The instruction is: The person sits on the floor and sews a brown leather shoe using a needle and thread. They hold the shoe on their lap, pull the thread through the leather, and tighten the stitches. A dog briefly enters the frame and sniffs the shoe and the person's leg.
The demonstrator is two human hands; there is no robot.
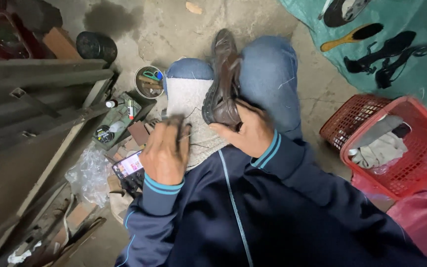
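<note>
Shoe (222,81) on lap, long axis running away, toe far end. R hand (247,129) grips heel; L hand (165,151) flat on cloth (186,101), fingers blurred.

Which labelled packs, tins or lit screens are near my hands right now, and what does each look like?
Phone: on the floor beside the left hand, flat rectangle, lit colourful screen.
Round tin: on the green tray, black lid with a pale label.
Small bottle: on the tray's far edge, dark body, white cap.
</note>
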